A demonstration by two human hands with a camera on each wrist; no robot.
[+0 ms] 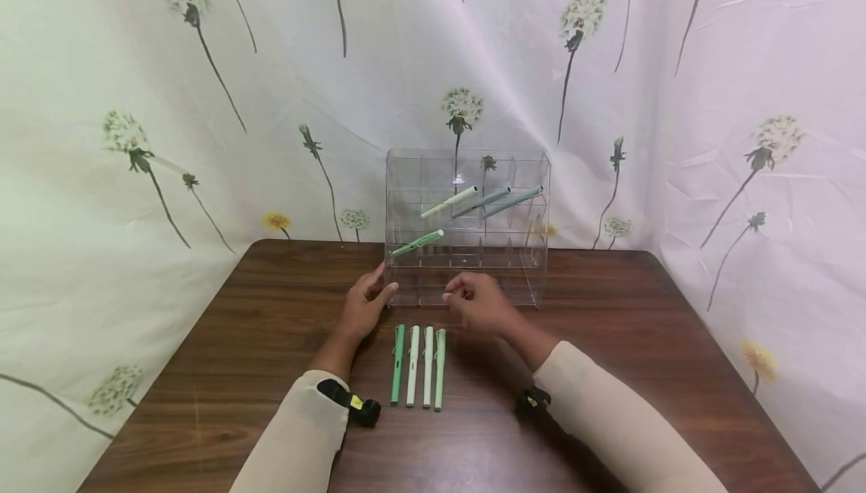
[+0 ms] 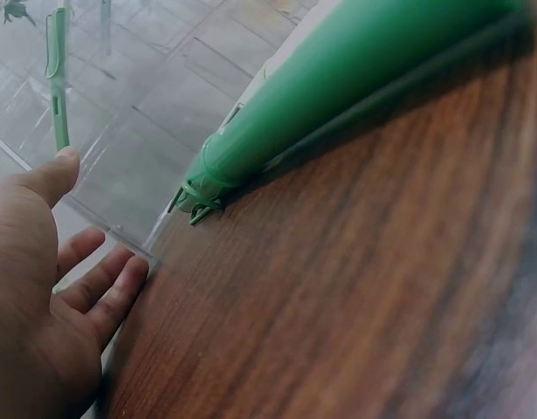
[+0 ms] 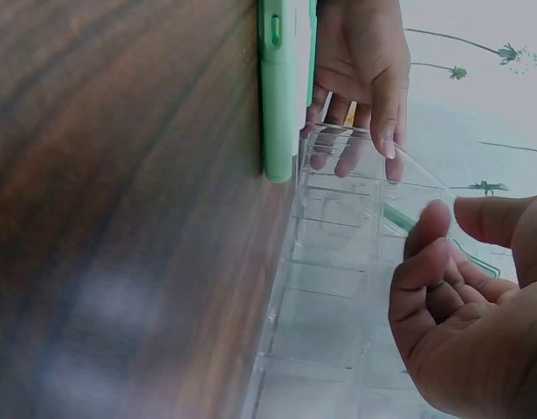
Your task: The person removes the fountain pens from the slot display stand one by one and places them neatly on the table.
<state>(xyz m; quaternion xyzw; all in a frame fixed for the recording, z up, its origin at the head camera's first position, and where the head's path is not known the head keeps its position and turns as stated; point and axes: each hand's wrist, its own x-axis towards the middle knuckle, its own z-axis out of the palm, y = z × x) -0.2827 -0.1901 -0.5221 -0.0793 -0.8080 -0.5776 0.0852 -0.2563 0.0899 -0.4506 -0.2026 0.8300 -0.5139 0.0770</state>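
Note:
A clear pen rack (image 1: 534, 256) with divided tiers stands at the back of the table. My left hand (image 1: 363, 310) is at its lower left side, thumb at the front and fingers stretched along the side. In front of the lower tiers is my right hand (image 1: 482, 303), its fingers loosely curled; a gap shows between thumb and fingertips in the right wrist view, with nothing held. A green pen (image 1: 418, 242) leans in the rack's left column. Higher up lean a pale yellow-green pen (image 1: 449, 202) and two grey-green pens (image 1: 482, 202), (image 1: 514, 202).
Between my forearms, a row of pens lies on the brown wooden table (image 1: 271, 373): a dark green pen (image 1: 397, 369), two whitish pens (image 1: 413, 369), and a light green pen (image 1: 440, 373). Behind the table hangs a white dandelion-print cloth (image 1: 379, 87).

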